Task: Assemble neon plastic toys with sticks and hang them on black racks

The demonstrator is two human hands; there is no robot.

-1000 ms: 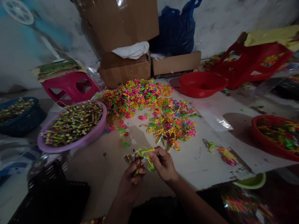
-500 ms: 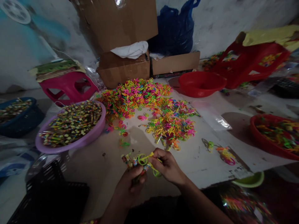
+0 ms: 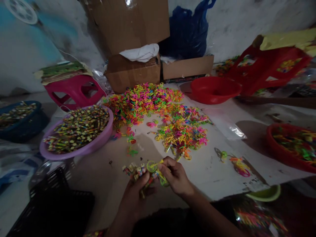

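My left hand [image 3: 134,192] is closed around a bunch of small printed tubes [image 3: 140,170], whose ends stick out past the thumb. Pinched between the thumb and fingers of my right hand [image 3: 178,177] is a yellow-green plastic toy piece [image 3: 151,166] with a round ring. That ring lies against the tubes by my left thumb; whether it is fixed to one, I cannot tell. Beyond my hands spreads a heap of bright plastic toy pieces [image 3: 145,97], with a smaller pile [image 3: 181,131] nearer on the right.
A purple basin [image 3: 111,126] full of tubes stands left, above a black crate [image 3: 59,204]. At the right are a red basin [image 3: 214,89], a second red basin [image 3: 269,138] holding toy pieces, and what looks like a person's arm [image 3: 278,101]. Cardboard boxes [image 3: 134,74] stand behind.
The tubes in my left hand have fanned out a little to the left. An arm-like shape has come in from the right edge. The view has shifted slightly.
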